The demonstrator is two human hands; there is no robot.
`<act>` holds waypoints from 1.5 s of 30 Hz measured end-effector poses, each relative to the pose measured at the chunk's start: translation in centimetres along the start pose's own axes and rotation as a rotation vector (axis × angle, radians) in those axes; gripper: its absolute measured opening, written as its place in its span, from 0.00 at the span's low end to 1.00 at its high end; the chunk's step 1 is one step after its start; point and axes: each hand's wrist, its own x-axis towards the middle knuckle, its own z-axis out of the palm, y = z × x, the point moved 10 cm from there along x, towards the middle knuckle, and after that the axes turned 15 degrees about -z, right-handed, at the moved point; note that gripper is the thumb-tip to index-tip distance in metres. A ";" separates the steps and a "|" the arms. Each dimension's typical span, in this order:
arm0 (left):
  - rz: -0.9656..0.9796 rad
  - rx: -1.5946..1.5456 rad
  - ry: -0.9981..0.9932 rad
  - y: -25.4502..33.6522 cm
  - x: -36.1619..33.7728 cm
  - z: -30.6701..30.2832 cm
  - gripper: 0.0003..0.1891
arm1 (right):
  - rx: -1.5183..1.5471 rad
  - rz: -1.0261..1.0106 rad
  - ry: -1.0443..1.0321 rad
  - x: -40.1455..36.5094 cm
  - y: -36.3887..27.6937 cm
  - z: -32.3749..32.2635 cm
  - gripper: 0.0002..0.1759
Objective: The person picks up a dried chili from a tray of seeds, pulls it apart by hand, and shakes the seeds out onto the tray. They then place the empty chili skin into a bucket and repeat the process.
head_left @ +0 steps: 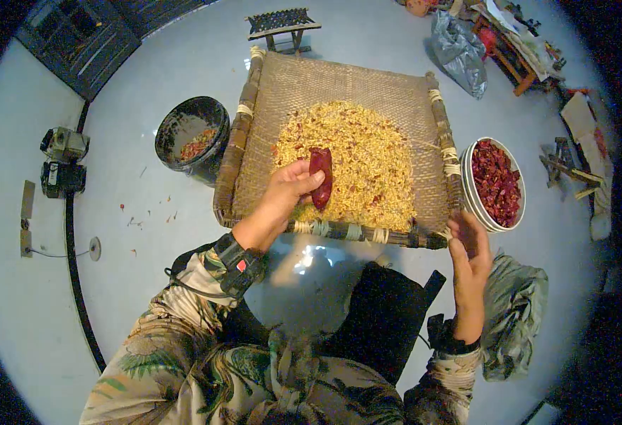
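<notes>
A dried red chili pepper (pixel 321 178) is pinched between the thumb and fingers of my left hand (pixel 293 190), held above the front part of a woven tray. Beneath it spreads a broad layer of yellow chili seeds (pixel 353 134) mixed with red bits. The woven tray (pixel 339 74) has a wooden frame tied with pale strips. My right hand (pixel 471 248) is beside the tray's front right corner, its thumb and fingers apart, and I see nothing in it. Close to that hand, stacked white buckets (pixel 470 191) hold red chili pieces (pixel 495 183).
Left of the tray stands a black bucket (pixel 208 166) with some scraps inside. Behind is a small woven stool (pixel 283 25). A grey plastic bag (pixel 460 53) lies at the back right, and a crumpled greenish sack (pixel 515 312) on the right. Stems litter the floor at left.
</notes>
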 end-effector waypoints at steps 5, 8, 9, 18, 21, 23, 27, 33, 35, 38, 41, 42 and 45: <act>-0.003 0.064 -0.046 -0.1 -0.2 0.3 0.10 | -0.022 0.126 0.116 -5.0 7.3 -4.1 0.17; 0.013 0.074 -0.067 0.1 -0.2 0.6 0.10 | -0.010 0.251 0.281 -9.8 13.6 -7.9 0.15; 0.017 0.091 -0.064 -0.1 0.0 0.4 0.10 | -0.018 0.251 0.294 -11.5 16.3 -9.2 0.16; -0.008 0.039 -0.136 0.3 -0.8 2.8 0.16 | -0.411 0.561 0.098 -30.9 41.0 -13.6 0.14; -0.047 -0.007 -0.083 0.6 -1.2 3.3 0.17 | -0.839 0.331 -0.314 -32.7 42.7 -10.7 0.19; -0.052 0.018 -0.087 0.4 -0.5 3.1 0.16 | -0.769 0.433 -0.235 -32.6 41.7 -9.8 0.23; -0.081 0.012 -0.098 -0.9 0.7 2.5 0.14 | -0.693 0.521 -0.183 -34.8 44.7 -9.2 0.28; -0.073 0.103 -0.072 -0.7 1.6 2.7 0.14 | -0.370 0.631 -0.284 -36.5 53.6 -8.3 0.26; -0.066 0.039 -0.095 -0.5 1.9 3.0 0.14 | -0.766 0.825 -0.468 -33.2 50.8 -9.1 0.31; -0.089 0.036 -0.072 0.0 2.5 2.7 0.14 | -0.807 0.937 -0.490 -33.1 51.2 -9.7 0.32; -0.136 0.043 -0.058 -0.4 3.5 2.9 0.16 | -0.675 0.995 -0.543 -32.7 51.5 -9.8 0.33; -0.161 0.041 -0.050 -0.7 4.0 2.9 0.17 | -0.565 1.001 -0.583 -32.4 51.5 -9.6 0.34; -0.213 0.038 -0.032 -1.9 4.7 3.0 0.14 | -0.260 1.018 -0.683 -32.0 51.6 -8.6 0.35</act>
